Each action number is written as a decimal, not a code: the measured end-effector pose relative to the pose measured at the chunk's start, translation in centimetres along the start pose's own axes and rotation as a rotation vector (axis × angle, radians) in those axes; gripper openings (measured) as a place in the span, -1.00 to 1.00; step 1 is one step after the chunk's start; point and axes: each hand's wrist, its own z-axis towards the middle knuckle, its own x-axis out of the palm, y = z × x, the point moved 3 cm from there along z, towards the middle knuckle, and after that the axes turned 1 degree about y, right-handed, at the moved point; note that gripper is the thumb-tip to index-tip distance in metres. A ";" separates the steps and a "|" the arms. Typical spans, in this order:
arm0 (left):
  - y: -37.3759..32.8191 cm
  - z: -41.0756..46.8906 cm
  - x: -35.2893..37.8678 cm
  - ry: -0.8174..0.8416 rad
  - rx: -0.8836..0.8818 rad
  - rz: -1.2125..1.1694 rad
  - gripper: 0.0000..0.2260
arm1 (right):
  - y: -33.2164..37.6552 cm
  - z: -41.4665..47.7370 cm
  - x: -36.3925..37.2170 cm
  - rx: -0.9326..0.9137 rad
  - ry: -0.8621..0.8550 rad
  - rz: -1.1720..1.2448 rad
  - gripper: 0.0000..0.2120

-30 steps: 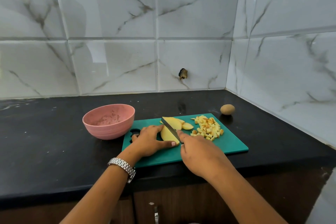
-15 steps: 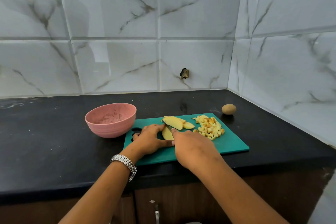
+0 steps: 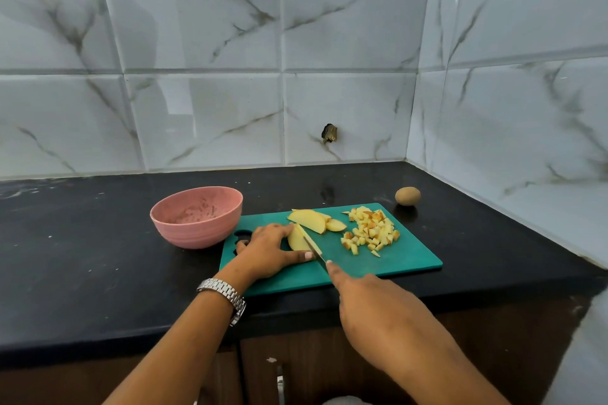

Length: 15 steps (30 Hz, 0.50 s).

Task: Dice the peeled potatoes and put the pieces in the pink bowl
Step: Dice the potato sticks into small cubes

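Note:
On the green cutting board (image 3: 401, 260) my left hand (image 3: 273, 250) holds down a peeled potato slab (image 3: 297, 238), thumb and fingers curled round its sides. My right hand (image 3: 378, 306) grips a knife (image 3: 312, 248), index finger laid along its spine, and the blade lies across the slab's right side. Two more potato slices (image 3: 312, 220) lie just beyond. A pile of diced potato (image 3: 371, 233) sits on the board's right half. The pink bowl (image 3: 196, 220) stands left of the board and holds no potato pieces, only smears.
A whole unpeeled potato (image 3: 407, 196) rests on the black counter (image 3: 82, 256) near the right wall corner. Marble tiles back the counter. A cupboard handle (image 3: 279, 381) shows below the counter's front edge.
My right hand has pulled back toward me, drawing the knife through the slab under my left hand. The left hand, bowl and diced pile stay put.

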 end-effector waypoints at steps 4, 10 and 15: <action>0.1 0.0 0.0 -0.003 -0.004 -0.038 -0.25 | -1.4 -1.7 0.5 0.024 0.054 0.010 -0.29; 0.4 0.1 -0.1 0.065 -0.003 -0.202 -0.19 | -3.9 -3.4 -0.2 -0.006 0.024 0.146 -0.44; 0.1 0.2 -0.1 0.122 -0.001 -0.253 -0.12 | -5.5 -3.0 -0.5 -0.055 -0.088 0.297 -0.51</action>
